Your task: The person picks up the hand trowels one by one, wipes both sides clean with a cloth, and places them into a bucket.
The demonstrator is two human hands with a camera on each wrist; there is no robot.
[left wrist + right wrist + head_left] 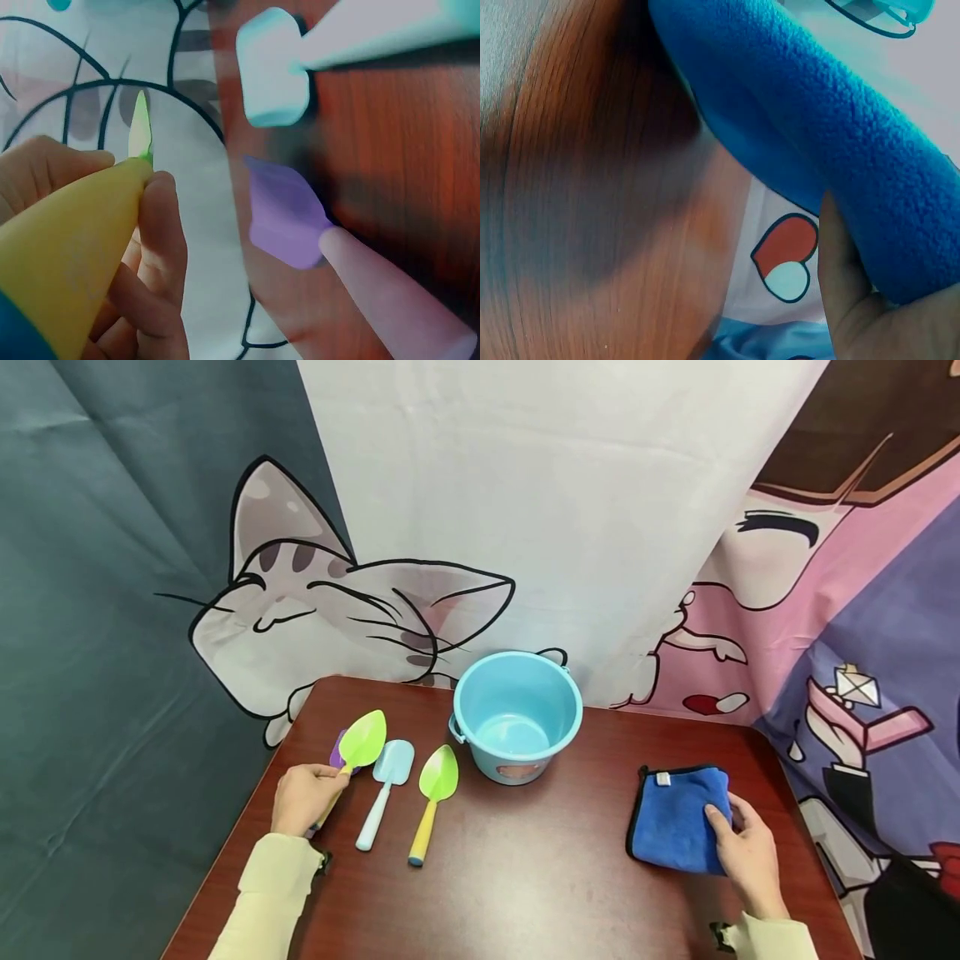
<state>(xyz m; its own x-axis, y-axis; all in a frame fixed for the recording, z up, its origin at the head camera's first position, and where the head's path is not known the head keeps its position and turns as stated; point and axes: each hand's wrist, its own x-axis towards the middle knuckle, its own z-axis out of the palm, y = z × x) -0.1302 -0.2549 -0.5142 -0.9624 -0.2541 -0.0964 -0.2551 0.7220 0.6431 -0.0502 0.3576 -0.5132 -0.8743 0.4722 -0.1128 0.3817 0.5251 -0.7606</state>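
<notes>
My left hand pinches a toy shovel with a green blade and a yellow handle, held above the table's left side. Partly hidden below it lies a purple shovel. To the right rest a light blue shovel and a second green shovel with a yellow handle. On the right, my right hand grips the edge of a folded blue cloth with dark trim and a white tag. Its thumb lies on top; in the right wrist view the cloth is lifted off the wood.
A light blue bucket stands upright at the table's back edge, between the shovels and the cloth. The brown wooden table meets a printed cartoon curtain behind it.
</notes>
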